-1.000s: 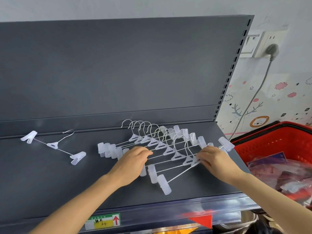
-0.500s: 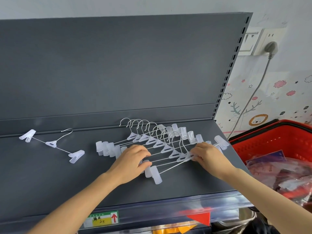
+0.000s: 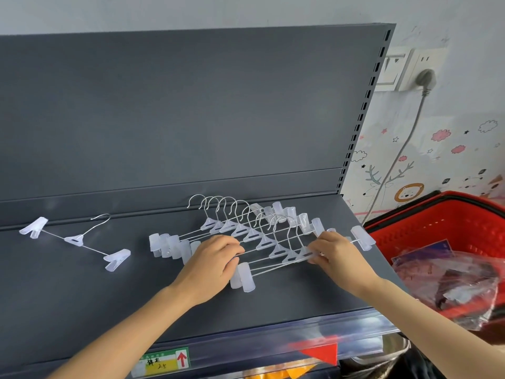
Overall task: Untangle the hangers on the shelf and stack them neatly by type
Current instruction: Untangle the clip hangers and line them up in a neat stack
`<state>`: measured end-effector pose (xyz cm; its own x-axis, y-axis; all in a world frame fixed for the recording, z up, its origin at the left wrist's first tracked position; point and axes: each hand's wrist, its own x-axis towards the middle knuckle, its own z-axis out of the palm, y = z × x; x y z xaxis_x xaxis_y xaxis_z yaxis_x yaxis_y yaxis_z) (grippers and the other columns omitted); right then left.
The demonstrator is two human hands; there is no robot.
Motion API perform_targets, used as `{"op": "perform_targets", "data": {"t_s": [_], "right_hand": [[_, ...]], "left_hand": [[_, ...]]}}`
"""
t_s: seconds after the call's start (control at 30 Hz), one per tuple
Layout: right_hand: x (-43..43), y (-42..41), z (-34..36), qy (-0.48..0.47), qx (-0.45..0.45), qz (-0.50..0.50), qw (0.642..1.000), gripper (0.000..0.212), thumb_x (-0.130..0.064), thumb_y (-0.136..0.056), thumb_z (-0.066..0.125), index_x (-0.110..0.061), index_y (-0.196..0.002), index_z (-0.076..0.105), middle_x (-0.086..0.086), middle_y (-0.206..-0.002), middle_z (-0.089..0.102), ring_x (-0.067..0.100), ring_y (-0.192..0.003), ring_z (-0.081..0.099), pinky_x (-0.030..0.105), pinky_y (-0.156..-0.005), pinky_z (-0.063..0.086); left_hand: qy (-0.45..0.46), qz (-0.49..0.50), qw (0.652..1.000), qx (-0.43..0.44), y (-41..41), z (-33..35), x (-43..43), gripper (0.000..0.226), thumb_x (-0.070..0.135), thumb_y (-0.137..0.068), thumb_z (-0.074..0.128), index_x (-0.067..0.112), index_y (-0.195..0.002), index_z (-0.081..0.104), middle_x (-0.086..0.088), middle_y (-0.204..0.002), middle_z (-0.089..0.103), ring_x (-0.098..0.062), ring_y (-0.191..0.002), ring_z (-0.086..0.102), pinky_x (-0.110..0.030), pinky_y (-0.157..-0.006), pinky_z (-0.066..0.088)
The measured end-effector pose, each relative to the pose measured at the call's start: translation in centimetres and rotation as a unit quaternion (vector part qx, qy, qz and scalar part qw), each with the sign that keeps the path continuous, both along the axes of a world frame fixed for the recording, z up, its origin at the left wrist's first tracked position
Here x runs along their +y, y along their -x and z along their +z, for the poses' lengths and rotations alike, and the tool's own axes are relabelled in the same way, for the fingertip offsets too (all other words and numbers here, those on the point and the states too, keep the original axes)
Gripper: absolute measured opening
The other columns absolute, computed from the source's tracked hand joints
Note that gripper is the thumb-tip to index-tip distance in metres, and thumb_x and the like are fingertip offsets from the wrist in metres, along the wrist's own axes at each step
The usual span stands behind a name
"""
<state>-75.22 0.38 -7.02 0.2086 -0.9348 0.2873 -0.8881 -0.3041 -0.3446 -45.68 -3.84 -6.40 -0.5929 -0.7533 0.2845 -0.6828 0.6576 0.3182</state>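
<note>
Nearest us, the shelf (image 3: 82,296) carries a label (image 3: 164,362) on its front edge. Our left hand (image 3: 210,265) curls over the wire bars of the front hangers (image 3: 246,233). Our right hand (image 3: 334,254) pinches the plastic neck of the nearest one. Holding both ends, we judge, lets us slide it square into the overlapped row mid-shelf, hooks rearward. A lone hanger (image 3: 75,239) lies well apart, left. Against a second ago, the front hangers sit closer in and less askew.

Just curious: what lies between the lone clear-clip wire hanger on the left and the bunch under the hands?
Nothing: in the head view only bare dark grey shelf separates the lone clear-clip wire hanger from the bunch of hangers.
</note>
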Motion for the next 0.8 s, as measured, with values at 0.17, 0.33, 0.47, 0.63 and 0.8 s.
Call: {"op": "perform_targets", "data": {"t_s": [0.17, 0.33, 0.47, 0.63, 0.8], "right_hand": [[-0.1, 0.3, 1.6, -0.023, -0.061, -0.063, 0.996, 0.007, -0.009, -0.079, 0.073, -0.004, -0.081, 0.068, 0.006, -0.077, 0.058, 0.020, -0.071, 0.050, 0.020, -0.059, 0.037], [-0.6, 0.1, 3.1, -0.074, -0.127, -0.105, 0.984, 0.015, -0.012, -0.074, 0.077, -0.005, -0.075, 0.065, -0.001, -0.074, 0.056, 0.017, -0.068, 0.049, 0.012, -0.056, 0.036], [-0.3, -0.1, 3.9, -0.105, -0.144, -0.104, 0.979, 0.019, -0.022, -0.076, 0.077, -0.008, -0.083, 0.067, 0.000, -0.082, 0.059, 0.019, -0.075, 0.053, 0.021, -0.064, 0.040], [0.3, 0.1, 3.4, -0.098, -0.166, -0.104, 0.976, 0.012, -0.019, -0.075, 0.078, -0.015, -0.070, 0.068, -0.009, -0.071, 0.056, 0.004, -0.064, 0.050, 0.011, -0.057, 0.034], [0.4, 0.1, 2.5, -0.118, -0.190, -0.098, 0.970, 0.019, -0.015, -0.068, 0.083, -0.005, -0.063, 0.067, 0.007, -0.069, 0.060, 0.012, -0.060, 0.046, 0.024, -0.061, 0.038]], "left_hand": [[0.043, -0.078, 0.994, 0.060, 0.8, 1.2, 0.6, 0.039, 0.029, -0.096, 0.037, 0.011, -0.123, 0.058, 0.001, -0.120, 0.060, -0.007, -0.113, 0.048, -0.020, -0.098, 0.037], [0.220, -0.133, 0.966, -0.008, 1.5, 1.6, -0.4, 0.066, 0.053, -0.077, 0.066, 0.009, -0.124, 0.049, -0.005, -0.129, 0.049, -0.020, -0.118, 0.047, -0.031, -0.103, 0.037], [0.273, -0.098, 0.957, 0.024, 1.6, 1.5, -1.0, 0.048, 0.035, -0.078, 0.074, 0.010, -0.116, 0.057, -0.009, -0.112, 0.064, -0.023, -0.107, 0.052, -0.034, -0.093, 0.047], [0.146, -0.072, 0.987, 0.003, 1.8, 2.3, 0.9, 0.045, 0.054, -0.085, 0.050, 0.018, -0.111, 0.055, 0.002, -0.085, 0.068, -0.014, -0.077, 0.061, -0.024, -0.068, 0.052], [-0.261, 0.037, 0.956, 0.131, 2.8, 3.9, 2.7, 0.022, 0.038, -0.097, 0.047, 0.016, -0.093, 0.048, 0.002, -0.065, 0.063, -0.007, -0.056, 0.059, -0.022, -0.057, 0.049]]}}
